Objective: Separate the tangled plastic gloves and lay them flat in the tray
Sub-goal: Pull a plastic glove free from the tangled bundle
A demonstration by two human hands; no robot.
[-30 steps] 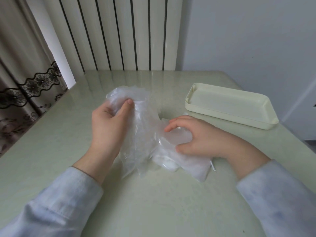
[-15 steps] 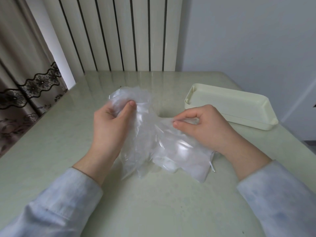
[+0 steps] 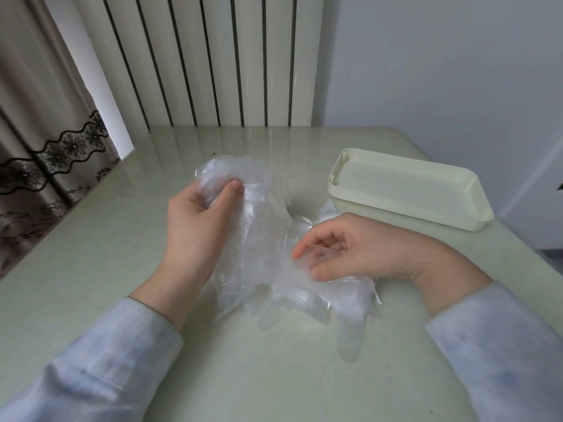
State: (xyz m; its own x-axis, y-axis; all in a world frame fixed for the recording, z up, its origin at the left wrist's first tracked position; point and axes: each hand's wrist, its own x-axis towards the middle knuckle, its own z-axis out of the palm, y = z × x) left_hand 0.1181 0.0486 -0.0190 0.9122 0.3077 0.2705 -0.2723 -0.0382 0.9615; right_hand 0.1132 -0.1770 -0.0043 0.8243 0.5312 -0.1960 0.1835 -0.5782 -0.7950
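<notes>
A tangle of clear plastic gloves [image 3: 262,239] sits in the middle of the table, partly lifted. My left hand [image 3: 198,220] grips its upper part, thumb pressed on the crumpled film. On the right side of the heap, my right hand [image 3: 356,248] lies with fingers curled and film gathered between thumb and fingers. Loose glove fingers [image 3: 350,339] trail flat on the table toward me. The cream tray [image 3: 396,205] stands at the back right with nothing in it, apart from both hands.
The pale green table [image 3: 122,254] has a left edge near a patterned curtain [image 3: 45,153]. A white radiator [image 3: 213,62] stands behind the table's far edge. A wall is close behind the tray.
My right hand dropped its high pinch near the tray and moved down and left onto the lower part of the heap. My left hand kept its grip and barely moved.
</notes>
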